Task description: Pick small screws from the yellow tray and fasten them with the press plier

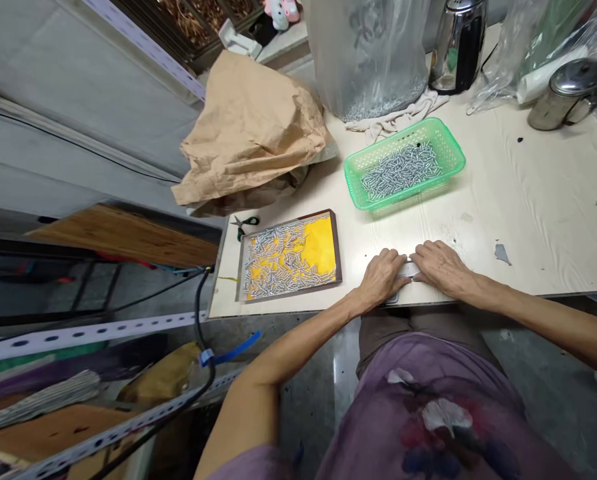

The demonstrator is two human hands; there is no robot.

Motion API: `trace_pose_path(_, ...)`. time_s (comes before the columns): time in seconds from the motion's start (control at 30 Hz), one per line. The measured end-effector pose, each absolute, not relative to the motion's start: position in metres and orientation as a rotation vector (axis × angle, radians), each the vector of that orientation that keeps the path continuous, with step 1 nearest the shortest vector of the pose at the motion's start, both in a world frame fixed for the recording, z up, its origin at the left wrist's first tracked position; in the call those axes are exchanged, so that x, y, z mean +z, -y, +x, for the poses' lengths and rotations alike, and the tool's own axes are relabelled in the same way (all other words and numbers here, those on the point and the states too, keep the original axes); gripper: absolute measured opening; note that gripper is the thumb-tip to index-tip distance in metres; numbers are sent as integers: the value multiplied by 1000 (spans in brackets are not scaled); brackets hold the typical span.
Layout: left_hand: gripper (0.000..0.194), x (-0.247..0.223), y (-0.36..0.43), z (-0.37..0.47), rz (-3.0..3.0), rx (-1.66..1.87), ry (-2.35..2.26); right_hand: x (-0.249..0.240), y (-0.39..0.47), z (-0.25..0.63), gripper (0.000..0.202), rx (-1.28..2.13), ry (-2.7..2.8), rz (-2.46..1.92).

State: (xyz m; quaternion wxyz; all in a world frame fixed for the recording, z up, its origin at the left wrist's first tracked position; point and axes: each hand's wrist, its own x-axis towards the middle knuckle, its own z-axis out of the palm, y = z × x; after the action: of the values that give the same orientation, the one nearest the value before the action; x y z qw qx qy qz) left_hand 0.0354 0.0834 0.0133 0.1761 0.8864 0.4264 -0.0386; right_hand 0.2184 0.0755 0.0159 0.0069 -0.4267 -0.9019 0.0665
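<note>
Near the table's front edge, my left hand (383,275) and my right hand (439,268) grip a small flat silvery metal piece (408,269) from its two ends. The fingers of both hands are closed, and they cover most of the piece. To the left of my hands lies a shallow tray (337,248) with a yellow bottom, strewn with small silvery metal pins (283,260). Beyond my hands stands a green plastic basket (453,150) with a heap of similar pins (403,172) in it.
Scissors (245,225) lie behind the tray's left corner. A crumpled brown paper bag (258,127) and a large clear plastic bag (368,60) stand at the back, with a kettle (458,47) and a steel pot (568,93) to the right. A grey scrap (502,253) lies right of my hands.
</note>
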Motion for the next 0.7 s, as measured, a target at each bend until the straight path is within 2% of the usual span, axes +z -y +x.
trace_pose_path(0.13,19,13,-86,38,2479,-142,-1230,12,-73,214,16,255,2824,-1342)
trace_pose_path(0.27,25,7,-84,35,2524,-61,-1231,14,-73,216,16,197,2790,-1419)
trace_pose_path(0.37,32,-6,-70,29,2583,174,-1224,19,-79,227,47,195,2777,-1416)
trace_pose_path(0.43,35,-18,-54,28,2605,321,-1188,20,-85,235,56,258,2810,-1365)
trace_pose_path(0.6,40,-41,-19,38,2601,465,-1095,16,-105,239,24,328,2789,-1404)
trace_pose_path(0.7,39,-41,-13,44,2592,486,-1105,14,-120,228,20,222,2727,-1520)
